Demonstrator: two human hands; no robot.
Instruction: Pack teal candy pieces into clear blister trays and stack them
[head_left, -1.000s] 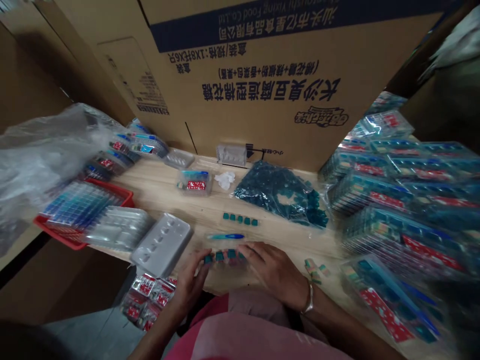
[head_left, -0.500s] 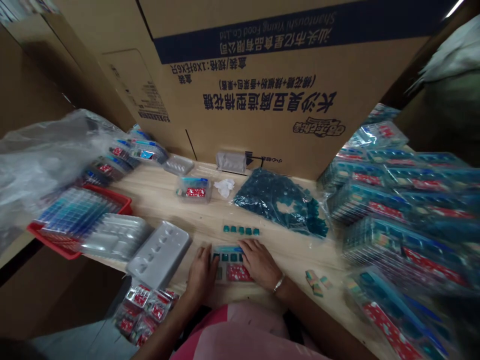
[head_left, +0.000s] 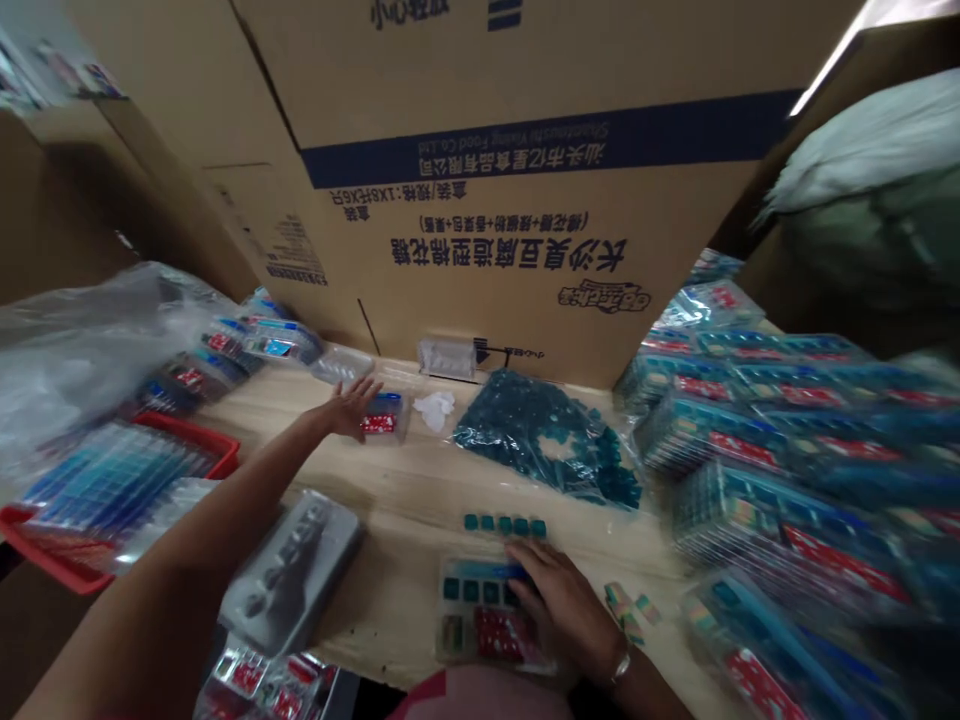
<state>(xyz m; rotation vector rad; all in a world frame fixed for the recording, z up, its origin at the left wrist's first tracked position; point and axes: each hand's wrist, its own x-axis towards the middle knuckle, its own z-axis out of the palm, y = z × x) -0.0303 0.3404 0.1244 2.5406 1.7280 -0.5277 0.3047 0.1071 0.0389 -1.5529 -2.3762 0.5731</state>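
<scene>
My left hand (head_left: 346,408) reaches across the table with its fingers spread, at the left side of a small stack of filled clear trays (head_left: 386,418). On the near part of the table, my right hand (head_left: 566,600) holds the right edge of a clear plastic tray (head_left: 448,645). That tray contains teal squares (head_left: 471,591), a blue strip along its top and a red piece with white spots (head_left: 502,635). Just beyond it lies a row of loose teal squares (head_left: 505,525).
A plastic bag of teal pieces (head_left: 525,430) lies before a large cardboard box (head_left: 510,290). Stacks of filled trays (head_left: 750,440) stand at right, near loose striped pieces (head_left: 626,610). At left are upturned empty trays (head_left: 292,570) and a red basket (head_left: 225,462).
My left hand has left the near tray and moved forward and left to the small stack. My right hand stays at the near tray. The view has shifted.
</scene>
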